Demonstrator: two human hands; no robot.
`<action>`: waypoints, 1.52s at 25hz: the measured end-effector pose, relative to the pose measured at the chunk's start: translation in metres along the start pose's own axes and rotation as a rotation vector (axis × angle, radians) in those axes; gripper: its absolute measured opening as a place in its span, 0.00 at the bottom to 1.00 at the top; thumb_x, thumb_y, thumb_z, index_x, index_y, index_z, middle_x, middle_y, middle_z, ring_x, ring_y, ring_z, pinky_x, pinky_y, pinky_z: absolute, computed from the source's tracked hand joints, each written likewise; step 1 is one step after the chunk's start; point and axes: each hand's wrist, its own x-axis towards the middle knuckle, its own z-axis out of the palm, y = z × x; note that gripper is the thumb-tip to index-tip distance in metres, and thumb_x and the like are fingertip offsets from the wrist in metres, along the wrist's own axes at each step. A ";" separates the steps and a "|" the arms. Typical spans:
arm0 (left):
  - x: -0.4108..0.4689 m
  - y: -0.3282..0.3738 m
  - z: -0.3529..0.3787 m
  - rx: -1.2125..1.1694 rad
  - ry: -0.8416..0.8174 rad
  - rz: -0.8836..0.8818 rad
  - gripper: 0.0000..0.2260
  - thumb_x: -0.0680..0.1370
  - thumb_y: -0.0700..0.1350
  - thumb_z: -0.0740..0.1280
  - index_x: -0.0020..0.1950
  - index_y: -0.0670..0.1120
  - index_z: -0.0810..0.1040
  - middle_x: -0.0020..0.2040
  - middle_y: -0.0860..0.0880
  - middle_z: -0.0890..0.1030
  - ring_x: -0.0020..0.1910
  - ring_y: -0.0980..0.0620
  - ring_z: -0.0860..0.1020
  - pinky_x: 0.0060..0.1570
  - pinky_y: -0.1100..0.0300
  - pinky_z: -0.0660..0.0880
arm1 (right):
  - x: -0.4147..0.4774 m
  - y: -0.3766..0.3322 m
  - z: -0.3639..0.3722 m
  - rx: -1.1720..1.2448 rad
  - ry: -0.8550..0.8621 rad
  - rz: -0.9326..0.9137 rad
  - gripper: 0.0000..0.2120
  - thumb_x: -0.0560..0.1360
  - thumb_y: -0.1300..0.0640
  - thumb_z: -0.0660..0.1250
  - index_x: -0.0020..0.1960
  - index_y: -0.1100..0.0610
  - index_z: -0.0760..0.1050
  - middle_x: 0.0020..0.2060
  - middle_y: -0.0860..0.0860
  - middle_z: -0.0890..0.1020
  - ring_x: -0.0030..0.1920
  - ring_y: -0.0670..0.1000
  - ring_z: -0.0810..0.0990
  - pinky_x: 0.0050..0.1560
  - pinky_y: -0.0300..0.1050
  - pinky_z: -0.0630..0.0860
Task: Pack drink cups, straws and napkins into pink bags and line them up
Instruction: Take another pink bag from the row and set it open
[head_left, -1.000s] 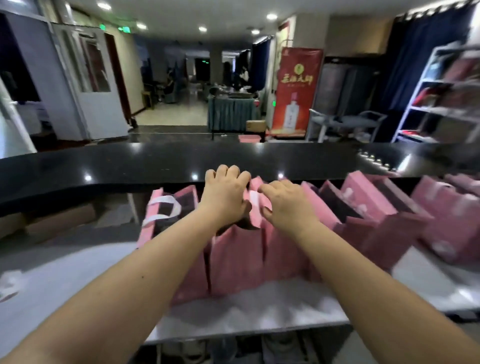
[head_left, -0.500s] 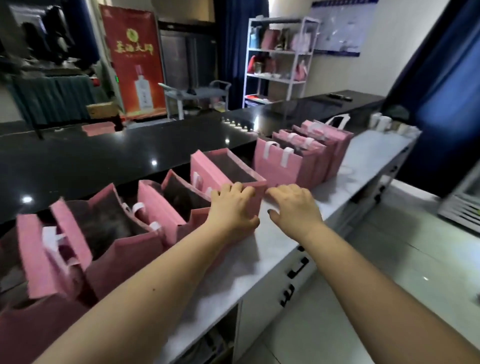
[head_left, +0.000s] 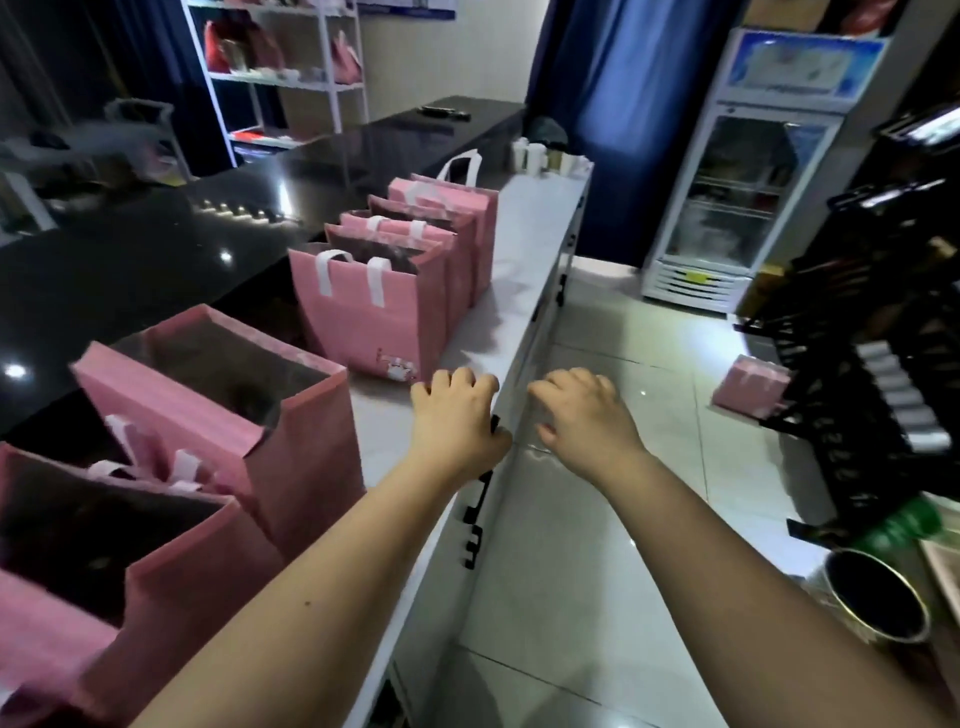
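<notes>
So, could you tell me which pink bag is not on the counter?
The pink bag on the tiled floor beside the black rack; the others stand on the white counter.

I see pink bags (head_left: 374, 312) with white handles (head_left: 376, 280), one carrying a small white print, on a pale grey worktop (head_left: 524, 218) beside a glossy black ledge (head_left: 130, 270), with deep blue curtains (head_left: 623, 104) behind.

A tight row of pink bags (head_left: 374, 312) stands upright on the white surface (head_left: 530, 249) — white handles, mouths open, a small printed figure on the front one. Nearer, apart from the row, stand two more open bags — the nearest bag (head_left: 171, 597) and its neighbour (head_left: 306, 467). A stray bag (head_left: 748, 387) sits on the floor at the right.
</notes>
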 end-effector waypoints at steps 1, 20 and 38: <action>0.009 0.006 0.012 0.000 -0.020 0.021 0.23 0.71 0.57 0.65 0.64 0.52 0.70 0.59 0.49 0.73 0.60 0.44 0.68 0.56 0.49 0.63 | 0.000 0.012 0.007 -0.012 -0.011 0.022 0.20 0.74 0.51 0.64 0.65 0.49 0.70 0.59 0.48 0.74 0.62 0.53 0.69 0.59 0.47 0.63; 0.343 0.154 0.126 0.032 -0.007 0.102 0.25 0.69 0.57 0.67 0.63 0.51 0.71 0.60 0.49 0.74 0.60 0.44 0.70 0.57 0.50 0.66 | 0.193 0.319 0.077 0.024 -0.056 0.017 0.19 0.74 0.52 0.66 0.64 0.50 0.73 0.60 0.48 0.75 0.63 0.54 0.68 0.62 0.50 0.62; 0.615 -0.010 0.119 -0.011 0.264 -0.346 0.22 0.70 0.47 0.68 0.64 0.53 0.72 0.59 0.50 0.74 0.60 0.45 0.68 0.56 0.50 0.62 | 0.562 0.313 0.150 0.183 0.043 -0.213 0.17 0.74 0.54 0.67 0.63 0.49 0.74 0.58 0.46 0.76 0.62 0.52 0.70 0.62 0.46 0.61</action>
